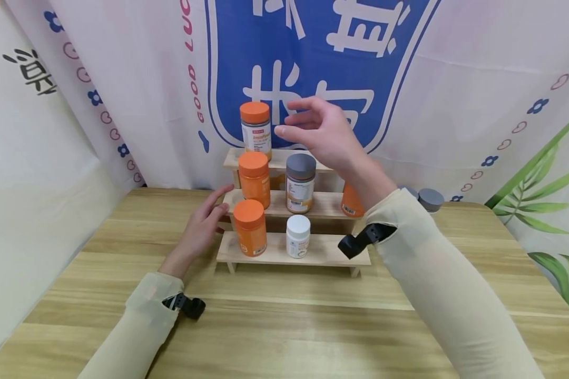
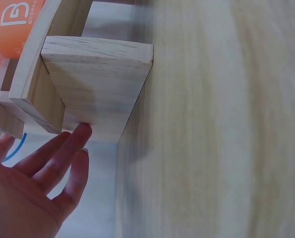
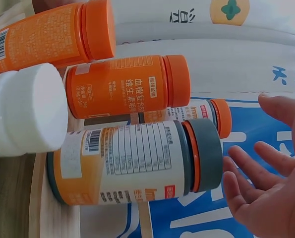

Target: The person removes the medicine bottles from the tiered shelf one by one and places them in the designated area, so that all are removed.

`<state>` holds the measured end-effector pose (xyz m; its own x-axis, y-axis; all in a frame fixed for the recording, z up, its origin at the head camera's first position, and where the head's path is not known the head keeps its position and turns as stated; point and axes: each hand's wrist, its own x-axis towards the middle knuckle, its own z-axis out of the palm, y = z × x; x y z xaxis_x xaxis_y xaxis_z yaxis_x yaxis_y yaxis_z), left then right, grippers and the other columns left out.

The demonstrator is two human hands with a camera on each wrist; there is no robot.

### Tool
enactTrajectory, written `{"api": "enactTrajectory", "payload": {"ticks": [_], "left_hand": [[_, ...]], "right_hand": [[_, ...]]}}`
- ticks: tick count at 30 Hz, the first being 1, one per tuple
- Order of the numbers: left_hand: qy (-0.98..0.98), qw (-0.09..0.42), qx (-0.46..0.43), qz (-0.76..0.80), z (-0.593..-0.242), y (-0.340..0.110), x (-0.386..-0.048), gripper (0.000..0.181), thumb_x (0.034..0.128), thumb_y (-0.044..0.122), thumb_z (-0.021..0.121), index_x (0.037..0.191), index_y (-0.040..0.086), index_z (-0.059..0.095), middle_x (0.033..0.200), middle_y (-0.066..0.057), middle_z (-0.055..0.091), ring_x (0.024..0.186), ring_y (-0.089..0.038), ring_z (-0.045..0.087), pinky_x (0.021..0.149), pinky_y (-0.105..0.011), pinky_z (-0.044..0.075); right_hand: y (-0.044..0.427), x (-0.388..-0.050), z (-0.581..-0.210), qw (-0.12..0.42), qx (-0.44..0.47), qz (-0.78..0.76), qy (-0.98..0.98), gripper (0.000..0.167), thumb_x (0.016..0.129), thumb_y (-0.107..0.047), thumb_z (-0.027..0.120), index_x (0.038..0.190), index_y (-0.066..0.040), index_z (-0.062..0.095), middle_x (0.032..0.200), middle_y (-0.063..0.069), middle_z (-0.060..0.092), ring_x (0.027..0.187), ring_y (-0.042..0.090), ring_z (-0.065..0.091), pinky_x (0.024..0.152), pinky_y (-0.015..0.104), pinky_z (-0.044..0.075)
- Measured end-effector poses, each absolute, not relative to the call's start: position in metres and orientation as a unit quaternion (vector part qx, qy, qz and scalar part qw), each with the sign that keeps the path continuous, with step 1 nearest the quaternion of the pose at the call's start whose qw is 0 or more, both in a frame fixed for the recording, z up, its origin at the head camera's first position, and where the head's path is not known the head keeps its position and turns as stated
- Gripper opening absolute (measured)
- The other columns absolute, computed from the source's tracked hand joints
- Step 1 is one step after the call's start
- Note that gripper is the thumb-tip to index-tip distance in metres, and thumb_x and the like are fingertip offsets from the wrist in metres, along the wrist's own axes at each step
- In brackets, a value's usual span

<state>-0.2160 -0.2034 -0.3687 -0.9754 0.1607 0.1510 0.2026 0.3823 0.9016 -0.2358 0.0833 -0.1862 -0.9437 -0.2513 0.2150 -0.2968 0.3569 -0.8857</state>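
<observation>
A three-tier wooden rack [image 1: 322, 256] holds several bottles. On its top tier at the left stands an orange-capped bottle [image 1: 256, 131]; my right hand [image 1: 329, 131] hovers just right of it, fingers apart and holding nothing. The middle tier bears an orange bottle [image 1: 254, 181], a grey-capped bottle [image 1: 300, 184] and another orange bottle [image 1: 352, 201] partly behind my right forearm. An orange bottle [image 1: 250, 229] and a small white bottle [image 1: 297, 237] stand on the lowest tier. My left hand [image 2: 38, 193] is at the rack's left side, fingertips at the wood.
Grey-capped bottles [image 1: 430, 200] stand on the table [image 1: 265, 326] behind and right of the rack, partly hidden by my right arm. A printed curtain [image 1: 161, 95] hangs close behind the rack.
</observation>
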Motion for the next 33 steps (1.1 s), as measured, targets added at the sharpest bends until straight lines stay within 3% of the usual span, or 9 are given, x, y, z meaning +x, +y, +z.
{"api": "enactTrajectory", "payload": {"ticks": [7, 22, 33], "left_hand": [[-0.833, 0.021, -0.109, -0.543, -0.369, -0.205, -0.218, 0.052, 0.1153, 0.03, 0.038, 0.167, 0.025, 0.036, 0.152, -0.024, 0.056, 0.116, -0.044, 0.068, 0.083, -0.042, 0.057], [-0.83, 0.019, -0.109, -0.546, -0.372, -0.205, -0.217, 0.052, 0.1152, 0.03, 0.039, 0.167, 0.025, 0.036, 0.143, -0.028, 0.062, 0.112, -0.04, 0.071, 0.081, -0.039, 0.057], [-0.828, 0.023, -0.112, -0.549, -0.37, -0.204, -0.217, 0.052, 0.115, 0.029, 0.04, 0.166, 0.024, 0.037, 0.148, -0.027, 0.06, 0.112, -0.042, 0.071, 0.08, -0.04, 0.057]], "right_hand": [[0.072, -0.246, -0.182, 0.004, 0.161, 0.541, -0.825, 0.066, 0.097, -0.036, 0.078, 0.155, -0.02, 0.052, 0.145, 0.003, 0.066, 0.135, 0.017, 0.061, 0.115, 0.043, 0.05], [0.053, -0.263, -0.179, -0.042, 0.103, 0.505, -0.856, 0.077, 0.094, -0.044, 0.08, 0.16, -0.029, 0.043, 0.153, 0.002, 0.059, 0.14, 0.022, 0.059, 0.12, 0.052, 0.044], [0.042, -0.271, -0.178, -0.049, 0.104, 0.479, -0.87, 0.075, 0.095, -0.044, 0.078, 0.159, -0.025, 0.044, 0.147, 0.002, 0.059, 0.133, 0.019, 0.059, 0.116, 0.047, 0.047]]}}
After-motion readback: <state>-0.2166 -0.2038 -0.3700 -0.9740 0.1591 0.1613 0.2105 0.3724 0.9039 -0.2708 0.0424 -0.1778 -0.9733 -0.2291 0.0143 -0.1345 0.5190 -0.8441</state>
